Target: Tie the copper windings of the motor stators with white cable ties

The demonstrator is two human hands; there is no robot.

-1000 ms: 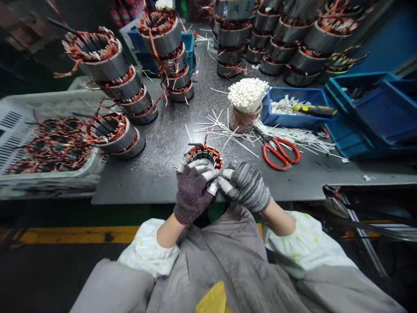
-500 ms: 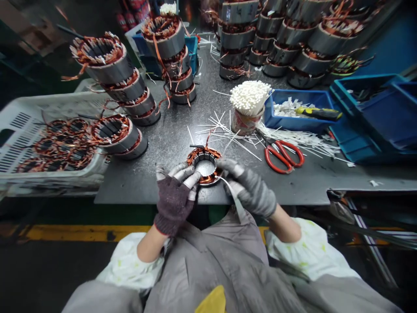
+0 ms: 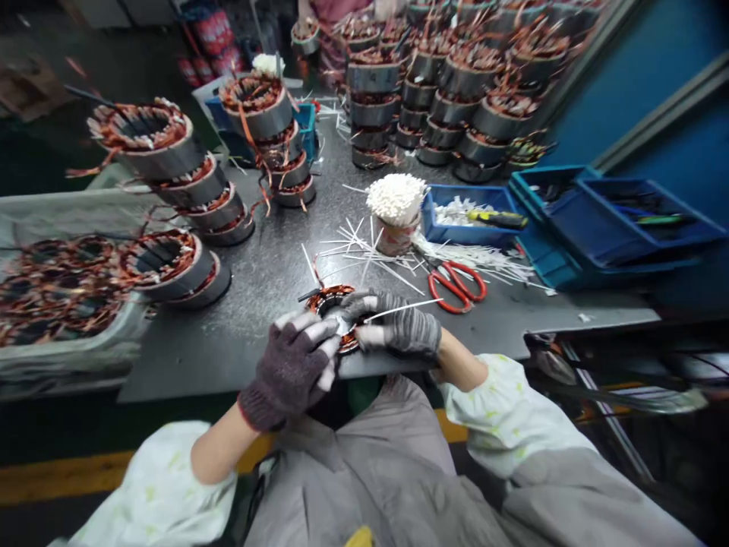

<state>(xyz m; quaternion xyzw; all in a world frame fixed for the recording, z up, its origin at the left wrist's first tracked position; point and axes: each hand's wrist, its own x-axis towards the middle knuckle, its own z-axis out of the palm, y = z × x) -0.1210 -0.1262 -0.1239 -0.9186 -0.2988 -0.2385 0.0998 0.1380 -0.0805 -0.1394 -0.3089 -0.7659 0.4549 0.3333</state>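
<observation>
A small motor stator [image 3: 329, 293] with copper windings lies flat near the table's front edge, its bore facing up. My left hand [image 3: 296, 365], in a dark glove with pale fingertips, holds the stator's left front rim with bent fingers. My right hand [image 3: 402, 325], in a grey glove, is closed around its right side, with fingertips over the bore and the thumb low at the rim. A thin white strip [image 3: 405, 308] runs from between the right fingers and thumb out to the right. The right hand hides part of the windings.
Red-handled scissors [image 3: 457, 287] and loose white sticks [image 3: 356, 247] lie behind the right hand. Beyond stand a tub of white sticks [image 3: 395, 235] and blue bins [image 3: 472, 234]. Stacked stators [image 3: 213, 213] rise at left beside a white crate [image 3: 74, 357]; more stacks [image 3: 373, 114] stand at the back.
My right hand has moved left, its fingers now over the stator's bore. The white strip, which hung toward my lap, now points right. The camera view has shifted.
</observation>
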